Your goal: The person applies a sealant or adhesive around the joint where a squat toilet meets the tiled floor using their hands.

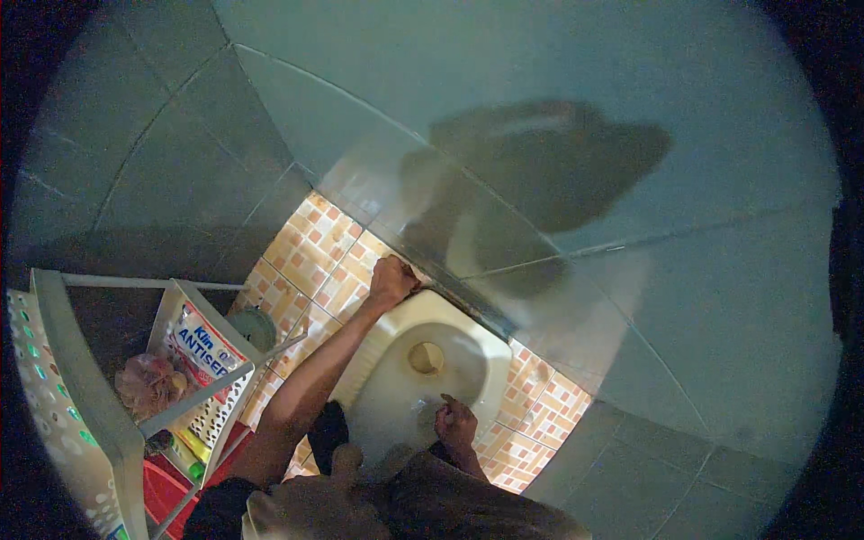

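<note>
My left hand (393, 281) is closed and presses down at the far left corner of a cream squat toilet (498, 382), where its rim meets the tiled floor (310, 247) near the wall. What its fingers hold, if anything, is hidden. My right hand (456, 425) hovers over the near right part of the bowl. One finger stretches out, the others curl loosely, and nothing shows in it. Cloudy whitish liquid covers the basin, and the round drain hole (425, 358) lies toward its far end.
At left stands a plastic rack (99, 396) with a white perforated basket (162, 315). It holds a red, white and blue packet (205, 346), a pink mesh puff (151, 385) and a green-capped tube (191, 463). Grey-green tiled walls (630, 297) close in beyond the toilet.
</note>
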`<action>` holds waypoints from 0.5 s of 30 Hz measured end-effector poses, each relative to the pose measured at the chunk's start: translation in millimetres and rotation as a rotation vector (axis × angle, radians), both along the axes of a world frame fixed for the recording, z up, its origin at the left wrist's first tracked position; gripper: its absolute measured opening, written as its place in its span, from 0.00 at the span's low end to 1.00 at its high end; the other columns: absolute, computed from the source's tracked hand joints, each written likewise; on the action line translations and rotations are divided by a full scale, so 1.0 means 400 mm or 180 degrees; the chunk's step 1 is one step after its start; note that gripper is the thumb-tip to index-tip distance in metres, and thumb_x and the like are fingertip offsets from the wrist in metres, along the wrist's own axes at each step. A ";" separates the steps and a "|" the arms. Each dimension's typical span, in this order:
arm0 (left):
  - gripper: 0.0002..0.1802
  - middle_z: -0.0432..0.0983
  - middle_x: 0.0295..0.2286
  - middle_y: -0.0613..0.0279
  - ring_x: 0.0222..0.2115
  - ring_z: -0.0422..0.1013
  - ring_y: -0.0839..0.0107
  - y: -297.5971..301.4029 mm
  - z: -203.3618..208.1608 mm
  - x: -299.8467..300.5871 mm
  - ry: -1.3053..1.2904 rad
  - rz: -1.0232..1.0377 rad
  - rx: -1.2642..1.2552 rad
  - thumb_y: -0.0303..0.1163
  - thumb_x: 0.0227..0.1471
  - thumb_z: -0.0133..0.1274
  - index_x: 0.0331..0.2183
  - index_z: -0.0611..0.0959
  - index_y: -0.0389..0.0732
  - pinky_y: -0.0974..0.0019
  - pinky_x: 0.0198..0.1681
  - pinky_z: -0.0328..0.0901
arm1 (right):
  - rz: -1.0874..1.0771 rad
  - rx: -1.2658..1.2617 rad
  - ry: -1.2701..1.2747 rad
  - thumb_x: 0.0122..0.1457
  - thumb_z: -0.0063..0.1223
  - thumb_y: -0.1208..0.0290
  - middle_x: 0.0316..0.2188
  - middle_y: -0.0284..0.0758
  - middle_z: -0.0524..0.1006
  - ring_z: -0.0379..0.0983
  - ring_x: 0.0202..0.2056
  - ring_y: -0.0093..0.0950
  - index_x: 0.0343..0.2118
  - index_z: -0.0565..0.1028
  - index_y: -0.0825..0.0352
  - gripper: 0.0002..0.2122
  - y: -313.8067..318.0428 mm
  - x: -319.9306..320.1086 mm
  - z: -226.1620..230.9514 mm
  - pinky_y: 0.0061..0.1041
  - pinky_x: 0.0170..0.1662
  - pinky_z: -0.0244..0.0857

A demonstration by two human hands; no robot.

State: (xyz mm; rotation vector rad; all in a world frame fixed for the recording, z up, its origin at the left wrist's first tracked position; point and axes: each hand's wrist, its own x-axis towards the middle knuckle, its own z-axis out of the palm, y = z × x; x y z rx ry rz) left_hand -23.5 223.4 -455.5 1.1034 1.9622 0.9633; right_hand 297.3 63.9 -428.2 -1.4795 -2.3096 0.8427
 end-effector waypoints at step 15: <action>0.09 0.72 0.17 0.40 0.22 0.70 0.42 -0.016 -0.037 0.035 0.0656 0.0282 0.0564 0.29 0.39 0.57 0.16 0.78 0.33 0.49 0.29 0.64 | -0.0042 0.0076 0.0169 0.50 0.54 0.77 0.25 0.38 0.78 0.77 0.28 0.34 0.45 0.78 0.63 0.16 -0.015 0.019 -0.038 0.33 0.34 0.72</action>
